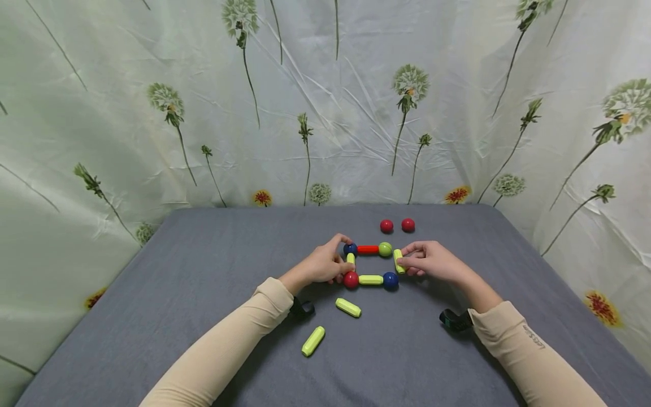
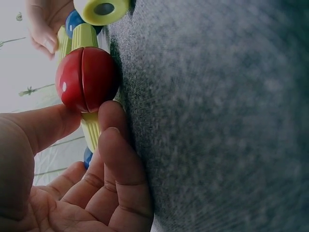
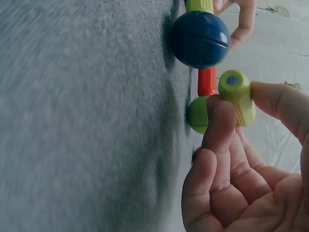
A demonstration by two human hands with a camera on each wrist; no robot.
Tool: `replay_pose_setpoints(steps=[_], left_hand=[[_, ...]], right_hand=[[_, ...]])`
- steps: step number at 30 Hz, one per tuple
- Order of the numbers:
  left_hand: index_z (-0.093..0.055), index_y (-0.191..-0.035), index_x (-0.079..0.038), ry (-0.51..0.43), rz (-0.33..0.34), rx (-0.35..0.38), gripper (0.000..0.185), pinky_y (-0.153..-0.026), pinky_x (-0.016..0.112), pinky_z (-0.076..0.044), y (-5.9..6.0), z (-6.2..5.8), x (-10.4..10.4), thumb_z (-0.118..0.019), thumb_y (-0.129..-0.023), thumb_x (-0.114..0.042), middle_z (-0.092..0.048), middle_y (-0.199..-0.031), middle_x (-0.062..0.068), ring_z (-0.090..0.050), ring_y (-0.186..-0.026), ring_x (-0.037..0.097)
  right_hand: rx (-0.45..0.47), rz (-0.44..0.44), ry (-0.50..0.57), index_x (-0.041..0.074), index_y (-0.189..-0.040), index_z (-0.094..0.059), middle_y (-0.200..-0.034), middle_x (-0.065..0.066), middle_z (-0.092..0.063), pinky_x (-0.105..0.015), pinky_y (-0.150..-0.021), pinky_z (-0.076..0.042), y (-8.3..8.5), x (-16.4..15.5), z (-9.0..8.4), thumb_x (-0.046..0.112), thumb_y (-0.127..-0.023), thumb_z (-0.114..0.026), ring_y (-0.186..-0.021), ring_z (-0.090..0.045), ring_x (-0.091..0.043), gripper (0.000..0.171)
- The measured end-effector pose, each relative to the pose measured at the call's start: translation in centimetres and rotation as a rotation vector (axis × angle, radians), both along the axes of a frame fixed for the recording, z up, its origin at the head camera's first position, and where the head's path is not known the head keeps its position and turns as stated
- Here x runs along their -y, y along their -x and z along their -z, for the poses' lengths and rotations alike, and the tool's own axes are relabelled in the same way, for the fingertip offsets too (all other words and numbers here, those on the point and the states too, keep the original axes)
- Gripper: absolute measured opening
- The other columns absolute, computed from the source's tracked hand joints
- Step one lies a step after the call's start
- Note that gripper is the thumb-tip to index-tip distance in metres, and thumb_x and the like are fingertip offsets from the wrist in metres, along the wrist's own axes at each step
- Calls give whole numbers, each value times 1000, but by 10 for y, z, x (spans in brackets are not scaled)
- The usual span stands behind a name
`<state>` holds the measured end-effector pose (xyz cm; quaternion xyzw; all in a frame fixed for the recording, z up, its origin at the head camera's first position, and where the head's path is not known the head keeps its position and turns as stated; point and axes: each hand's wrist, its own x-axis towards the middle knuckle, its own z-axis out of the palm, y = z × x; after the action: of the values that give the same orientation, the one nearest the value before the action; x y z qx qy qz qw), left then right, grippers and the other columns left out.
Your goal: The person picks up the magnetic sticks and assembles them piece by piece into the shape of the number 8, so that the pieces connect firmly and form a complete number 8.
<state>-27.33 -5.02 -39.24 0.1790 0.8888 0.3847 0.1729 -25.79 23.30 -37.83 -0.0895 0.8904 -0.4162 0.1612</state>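
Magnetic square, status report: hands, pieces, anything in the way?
Left hand holds the left yellow rod. Right hand pinches the right yellow rod, lifted at the near end. Nothing in the way.

Yellow-green rod [image 1: 399, 261] pinched, tilted between green ball [image 1: 385, 249], blue ball [image 1: 390, 280].

A makeshift home play corner

A grey cloth-covered table [image 1: 203, 316] sits against a creased dandelion-print sheet [image 1: 325, 113] hung as backdrop; toy sticks and balls [image 1: 371, 264] lie on it, 2 red balls [image 1: 397, 225] apart.
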Motion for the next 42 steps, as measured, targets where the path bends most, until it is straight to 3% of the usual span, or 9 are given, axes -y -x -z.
replay_pose_setpoints(steps=[17,42], left_hand=[[-33,-130,-29,-11,1,-6,53,-52,31,-50,-1,-1,-1,-64,-86,-31,-66,-71,3,-57,-54,18],[-33,-130,-30,-5,2,-9,53,-51,32,-50,1,1,-1,-64,-86,-31,-66,-72,2,-58,-55,18]], right_hand=[[38,88,-24,6,-110,-56,-83,0,-71,-26,-62,-51,6,21,8,42,-82,-65,-71,-63,-11,46],[39,106,-39,4,-110,-59,-79,2,-70,-25,-62,-50,6,27,10,41,-84,-64,-70,-61,-9,45]])
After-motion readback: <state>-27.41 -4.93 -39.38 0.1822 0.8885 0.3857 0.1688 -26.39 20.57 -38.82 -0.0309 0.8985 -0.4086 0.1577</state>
